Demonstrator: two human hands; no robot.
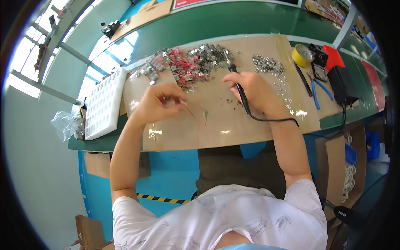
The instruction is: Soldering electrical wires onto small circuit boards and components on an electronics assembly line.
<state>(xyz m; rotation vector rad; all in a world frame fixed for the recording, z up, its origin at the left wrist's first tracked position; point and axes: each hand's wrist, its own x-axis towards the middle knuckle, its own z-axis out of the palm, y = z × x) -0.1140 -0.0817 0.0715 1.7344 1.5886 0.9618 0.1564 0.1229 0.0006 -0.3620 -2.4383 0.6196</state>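
Observation:
My right hand (254, 89) is wrapped round a soldering iron (241, 92). Its metal tip points up and away, near the heap of small silvery metal parts (210, 54). Left of it, my left hand (160, 104) is closed in a pinch above the brown work sheet (179, 137). A thin red wire (190, 111) sticks out from its fingertips; anything else inside the fingers is hidden. Beyond the left hand lies a tangle of small parts with red wires (185, 68). Dark crumbs (233, 103) dot the sheet between the hands.
A white compartment tray (106, 104) stands at the left beside a clear plastic bag (64, 125). More metal parts (268, 64) lie right of the iron. Farther right are a yellow tape roll (302, 55), blue-handled pliers (315, 93) and a black box (342, 85) with a cord.

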